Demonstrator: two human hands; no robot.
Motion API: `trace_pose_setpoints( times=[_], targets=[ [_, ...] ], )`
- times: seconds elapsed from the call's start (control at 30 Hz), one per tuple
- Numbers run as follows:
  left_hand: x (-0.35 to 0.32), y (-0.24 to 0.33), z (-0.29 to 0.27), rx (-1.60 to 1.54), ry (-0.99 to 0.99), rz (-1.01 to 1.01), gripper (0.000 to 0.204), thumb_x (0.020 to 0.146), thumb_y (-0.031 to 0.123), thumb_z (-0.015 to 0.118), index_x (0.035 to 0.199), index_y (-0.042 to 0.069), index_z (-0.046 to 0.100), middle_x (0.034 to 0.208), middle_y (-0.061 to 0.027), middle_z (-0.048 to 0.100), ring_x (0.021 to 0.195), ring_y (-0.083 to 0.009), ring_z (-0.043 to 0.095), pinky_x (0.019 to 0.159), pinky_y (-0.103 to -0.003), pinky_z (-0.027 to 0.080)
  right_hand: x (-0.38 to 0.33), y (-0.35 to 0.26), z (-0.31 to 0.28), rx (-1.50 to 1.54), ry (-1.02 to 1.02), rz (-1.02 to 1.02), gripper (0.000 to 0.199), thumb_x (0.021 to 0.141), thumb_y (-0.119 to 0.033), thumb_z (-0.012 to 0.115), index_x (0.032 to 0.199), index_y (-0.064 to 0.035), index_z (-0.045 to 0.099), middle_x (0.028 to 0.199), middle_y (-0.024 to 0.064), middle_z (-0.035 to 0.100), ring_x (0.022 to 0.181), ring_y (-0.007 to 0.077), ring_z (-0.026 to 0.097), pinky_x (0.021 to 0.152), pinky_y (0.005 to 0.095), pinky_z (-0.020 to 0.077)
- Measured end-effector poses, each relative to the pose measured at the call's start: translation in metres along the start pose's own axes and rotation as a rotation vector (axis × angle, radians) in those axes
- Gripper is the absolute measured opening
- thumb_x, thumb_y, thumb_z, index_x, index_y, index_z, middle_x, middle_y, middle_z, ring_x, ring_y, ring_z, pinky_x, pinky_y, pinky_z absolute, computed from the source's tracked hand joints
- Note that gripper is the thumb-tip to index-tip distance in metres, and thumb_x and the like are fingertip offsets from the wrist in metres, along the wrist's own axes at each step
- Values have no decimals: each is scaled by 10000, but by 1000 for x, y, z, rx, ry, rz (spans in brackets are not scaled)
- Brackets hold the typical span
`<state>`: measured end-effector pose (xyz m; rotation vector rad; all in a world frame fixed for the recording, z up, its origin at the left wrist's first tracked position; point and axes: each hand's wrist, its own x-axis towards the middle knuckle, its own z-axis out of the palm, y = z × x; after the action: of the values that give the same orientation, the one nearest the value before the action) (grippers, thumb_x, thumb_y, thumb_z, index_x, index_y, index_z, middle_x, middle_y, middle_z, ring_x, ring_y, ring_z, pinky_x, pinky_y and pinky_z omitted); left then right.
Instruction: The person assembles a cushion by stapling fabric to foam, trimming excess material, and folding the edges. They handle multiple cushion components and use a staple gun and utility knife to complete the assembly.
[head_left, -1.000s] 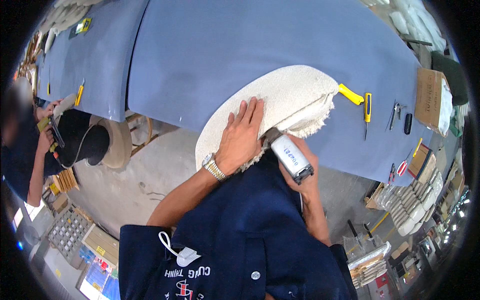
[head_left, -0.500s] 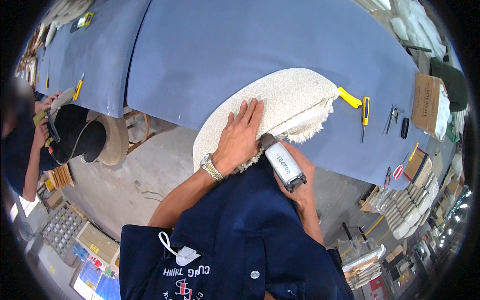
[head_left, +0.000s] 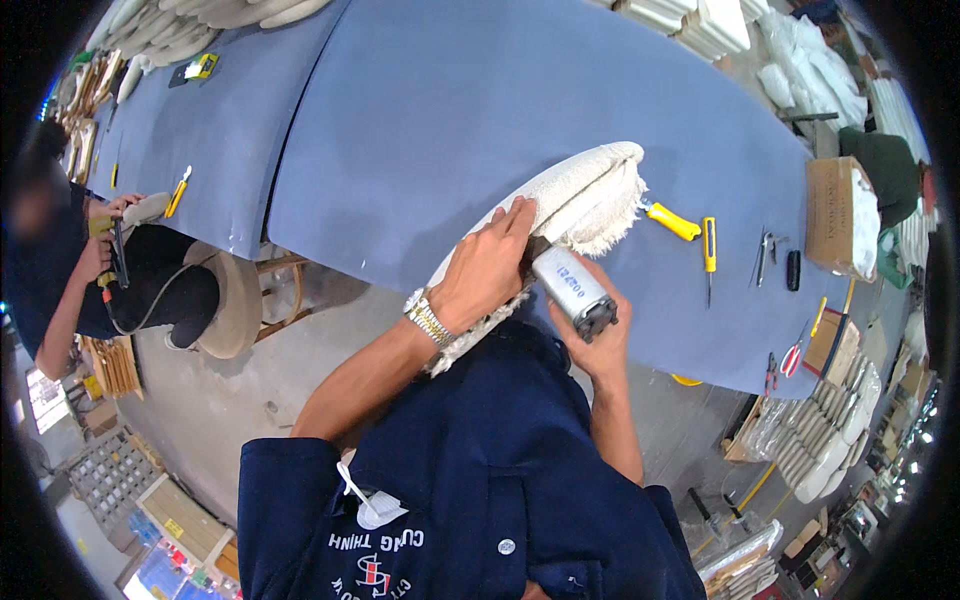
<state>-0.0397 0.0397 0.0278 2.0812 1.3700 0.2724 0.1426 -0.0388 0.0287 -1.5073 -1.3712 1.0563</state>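
Note:
A cream fabric-covered seat pad (head_left: 575,185) is tilted up at the near edge of the blue table, its frayed fabric edge and part of its underside facing me. My left hand (head_left: 482,262) grips it from above, fingers bent over the upper face; the thumb is hidden. My right hand (head_left: 606,345) is wrapped round a staple gun (head_left: 575,290) with a silver-grey body. The gun's nose points in at the pad's underside beside my left fingers, and its tip is hidden. Just right of the pad lies a yellow-handled tool (head_left: 672,221).
A yellow screwdriver (head_left: 710,255), pliers (head_left: 765,255), a black tool (head_left: 793,270) and red-handled scissors (head_left: 791,358) lie on the blue table (head_left: 480,90). A cardboard box (head_left: 832,215) stands at the right. At far left, a person (head_left: 60,260) sits holding another tool and a pad.
The pad has turned from lying fairly flat to standing tilted, its far end now nearer me. My left fingers have gone from flat to bent over it. The staple gun stays close against it.

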Motion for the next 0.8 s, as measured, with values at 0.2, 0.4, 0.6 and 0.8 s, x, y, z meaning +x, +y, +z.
trace_pose_setpoints(
  times=[0.2,0.4,0.6,0.8],
  targets=[
    [-7,-56,-9,-727,-143,-64,611,1032,280,572,1586,122,367,1614,-216,378,1452,-353,435,1183,-469,379,10,9,-20,-110,-133,-31,574,730,-76,765,1292,-30,658,1165,183,730,1105,332,718,960,374,542],
    [-26,-99,48,-840,-237,-237,674,1094,557,311,1628,147,288,1699,-166,200,1575,-312,152,1271,-427,168,-8,14,-1,-133,-119,-36,618,736,-79,755,1333,-41,601,1187,184,707,1111,329,712,962,367,536],
    [-42,-57,21,-468,-214,-51,847,1010,587,518,1653,164,164,1684,-257,165,1571,-431,83,1262,-522,155,1,8,-6,-143,-127,-54,547,761,-82,744,1291,-49,613,1168,178,709,1082,341,720,912,363,555],
    [-46,-26,16,-213,-117,-186,901,910,227,706,1625,78,178,1628,-294,279,1496,-482,290,1203,-510,339,-6,3,1,-192,-101,-64,509,796,-48,723,1292,10,624,1209,175,700,1083,291,707,952,345,535]
  ],
)
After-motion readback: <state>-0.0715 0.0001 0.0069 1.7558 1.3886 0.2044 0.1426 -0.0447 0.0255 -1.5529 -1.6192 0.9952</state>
